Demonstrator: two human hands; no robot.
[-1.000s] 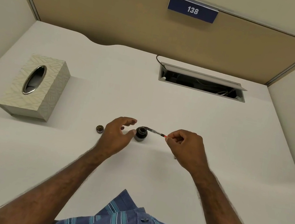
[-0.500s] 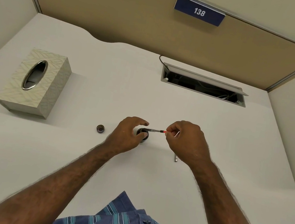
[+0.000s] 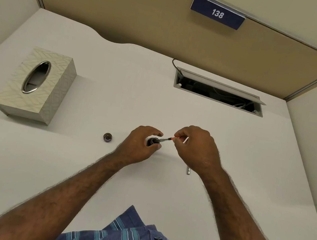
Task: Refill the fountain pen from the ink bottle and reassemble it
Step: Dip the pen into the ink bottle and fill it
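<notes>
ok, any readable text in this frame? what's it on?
"138": white digits on the blue plate fixed to the top of the partition behind the desk.
Ink bottle, held by the left hand: no label readable.
Bottle cap and tissue box: no text visible.

There is a single view, from a camera worn on the person's head, wide-angled, looking forward and steeply down at the white surface (image 3: 231,153). It sits close above: both forearms run up from the bottom edge to the fingers (image 3: 156,133) at mid-frame. Beyond the fingers the partition wall (image 3: 129,14) fills the top.
</notes>
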